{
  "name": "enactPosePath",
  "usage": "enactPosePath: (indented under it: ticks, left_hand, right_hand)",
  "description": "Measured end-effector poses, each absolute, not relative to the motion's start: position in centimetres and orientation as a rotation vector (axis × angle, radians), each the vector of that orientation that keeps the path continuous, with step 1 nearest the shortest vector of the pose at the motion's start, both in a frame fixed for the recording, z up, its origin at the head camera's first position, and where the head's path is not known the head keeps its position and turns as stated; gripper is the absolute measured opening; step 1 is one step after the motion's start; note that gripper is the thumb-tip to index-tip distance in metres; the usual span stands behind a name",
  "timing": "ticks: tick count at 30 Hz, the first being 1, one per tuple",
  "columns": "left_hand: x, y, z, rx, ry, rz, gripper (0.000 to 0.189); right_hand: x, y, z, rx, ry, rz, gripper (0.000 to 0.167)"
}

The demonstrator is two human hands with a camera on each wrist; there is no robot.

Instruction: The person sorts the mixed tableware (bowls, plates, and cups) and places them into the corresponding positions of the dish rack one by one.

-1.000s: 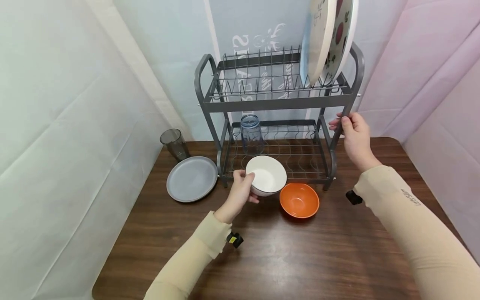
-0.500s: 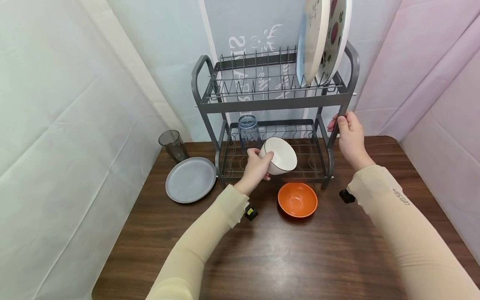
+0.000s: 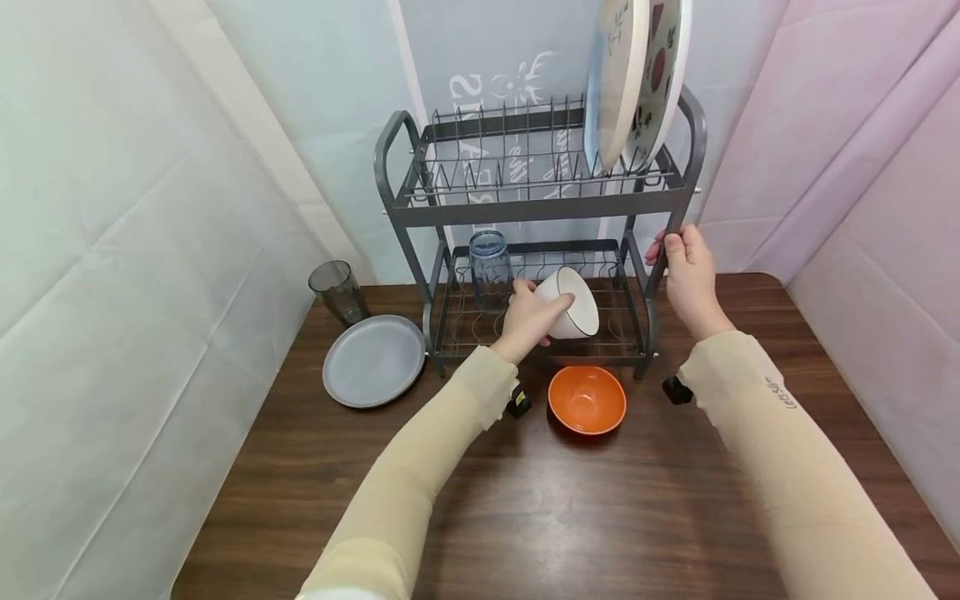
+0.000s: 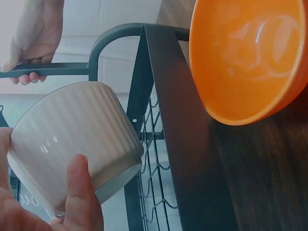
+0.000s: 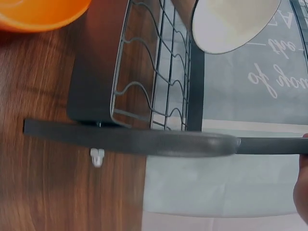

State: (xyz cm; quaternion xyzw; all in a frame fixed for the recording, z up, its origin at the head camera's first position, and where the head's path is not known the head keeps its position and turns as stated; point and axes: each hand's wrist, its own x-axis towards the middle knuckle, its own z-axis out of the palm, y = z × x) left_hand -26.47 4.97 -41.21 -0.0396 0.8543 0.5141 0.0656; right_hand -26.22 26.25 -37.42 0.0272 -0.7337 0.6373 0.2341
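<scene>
My left hand [image 3: 531, 321] grips a white bowl [image 3: 583, 307] by its side, thumb at the rim. The bowl is tilted, its mouth turned to the right, over the lower tier of the grey two-tier dish rack [image 3: 536, 208]. In the left wrist view, the ribbed outer wall of the bowl [image 4: 77, 139] shows between the fingers. My right hand [image 3: 686, 275] holds the right front post of the rack, thumb in front. An upside-down blue glass [image 3: 491, 271] stands on the lower tier, left of the bowl. An orange bowl [image 3: 587, 402] sits on the table just before the rack.
Several plates [image 3: 624, 92] stand upright at the right of the upper tier. Left of the rack, a grey plate [image 3: 373, 362] lies on the wooden table [image 3: 555, 517], with a dark glass [image 3: 339, 292] behind it. Fabric walls enclose the table at the back and sides.
My left hand has carried the white bowl forward and right, from above the table into the lower tier, tipping it onto its side. The right hand keeps its hold on the post.
</scene>
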Motion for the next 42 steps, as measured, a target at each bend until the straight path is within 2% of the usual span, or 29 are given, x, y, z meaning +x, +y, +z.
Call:
enactPosePath:
  ticks: [12, 21, 30, 42]
  left_hand:
    - [-27.2, 7.1, -40.6, -0.027, 2.872, 1.147, 0.065]
    - [-27.7, 8.9, -40.2, 0.028, 3.009, 0.847, 0.078]
    - [-28.1, 10.0, -40.6, 0.037, 3.027, 0.698, 0.085]
    - [-28.3, 11.7, -41.2, 0.081, 3.1, 0.606, 0.081]
  right_hand:
    - [-25.3, 25.0, -36.4, 0.033, -1.929, 1.769, 0.018]
    - [-25.4, 24.6, -36.4, 0.043, -1.896, 1.825, 0.018]
    - [-25.4, 24.8, -36.5, 0.001, -1.89, 1.808, 0.018]
    - [-25.4, 24.7, -36.7, 0.0, -1.9, 1.778, 0.019]
